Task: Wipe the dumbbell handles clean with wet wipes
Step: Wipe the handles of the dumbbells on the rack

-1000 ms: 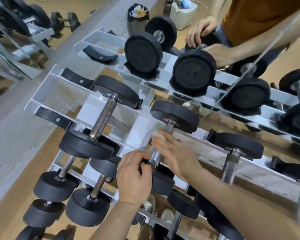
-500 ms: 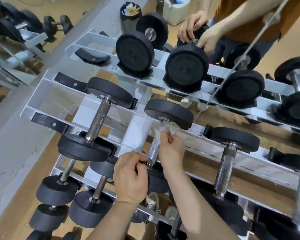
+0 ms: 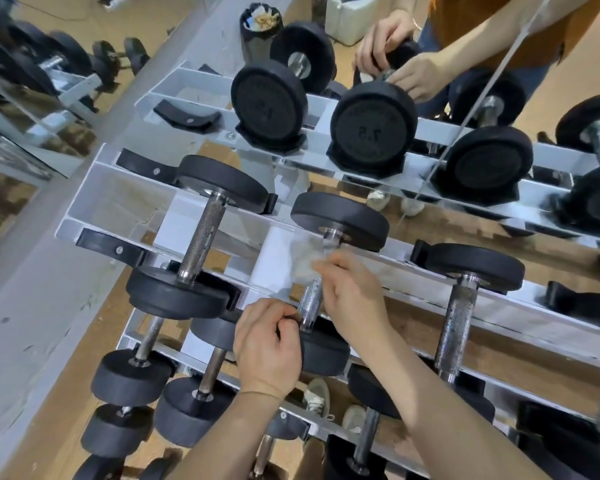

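From my remote seat I see a grey metal rack filling most of the frame, running from the upper left down to the lower right in tiers. Black-headed dumbbells lie across its rails. The dumbbell being worked on sits in the middle of the frame on the middle tier. Its far head rests on the back rail and its near head is just below the hands. A left neighbour and a right neighbour lie on the same tier, each apart from it.

In the upper right a person in an orange top has both hands at another dumbbell on the top tier.

The left hand, lower centre, has its fingers curled on the near end of the dumbbell, where the knurled handle meets the head. The right hand, just right of the handle, has its fingers pinched on a wet wipe. The wipe is held against the upper part of the handle and is blurred, so I cannot tell whether it wraps round the bar.

A pair of pale shoes shows below through the rack.
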{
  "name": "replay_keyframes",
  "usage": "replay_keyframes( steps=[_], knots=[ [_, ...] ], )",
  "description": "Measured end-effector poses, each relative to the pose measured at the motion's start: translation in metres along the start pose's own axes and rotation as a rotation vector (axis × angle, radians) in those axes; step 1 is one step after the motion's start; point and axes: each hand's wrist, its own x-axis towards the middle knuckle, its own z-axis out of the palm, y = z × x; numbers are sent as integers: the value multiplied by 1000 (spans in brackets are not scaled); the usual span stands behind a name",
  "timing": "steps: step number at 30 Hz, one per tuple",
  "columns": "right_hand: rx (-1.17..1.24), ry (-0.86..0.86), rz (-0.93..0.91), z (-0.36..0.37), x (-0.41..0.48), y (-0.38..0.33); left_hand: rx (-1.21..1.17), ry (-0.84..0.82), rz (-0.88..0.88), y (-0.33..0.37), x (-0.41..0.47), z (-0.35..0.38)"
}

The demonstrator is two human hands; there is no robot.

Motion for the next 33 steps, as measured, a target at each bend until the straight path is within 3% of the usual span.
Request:
replay_keyframes(
  steps=[1, 4, 9, 12, 14, 17, 19, 22, 27, 33],
  knots=[
    [-43, -39, -94, 2, -11, 4, 1, -2, -2, 0, 0, 0],
    [-5, -209, -139, -4, -23, 5, -6, 11, -5, 1, -1, -1],
    [21, 4, 26, -14, 30, -3, -41, 29, -31, 4, -2, -1],
    [-42, -130, -121, -4, 5, 2, -50, 31, -16, 4, -3, -1],
    [39, -295, -85, -4, -16, 2, -57, 40, -9, 3, -3, 0],
    [123, -377, 51, -6, -7, 3, -52, 46, -6, 5, -2, 0],
    [164, -299, 209, -12, 11, 3, -52, 41, -21, 4, -2, -1],
    [224, -202, 241, -14, 17, -1, -75, 27, -37, 6, -1, -2],
    [31, -562, 144, -17, -13, -10, -130, 49, -66, 7, -3, -2],
    [109, -659, 98, -17, -9, -33, -205, -49, -135, 5, -1, -10]
  ],
)
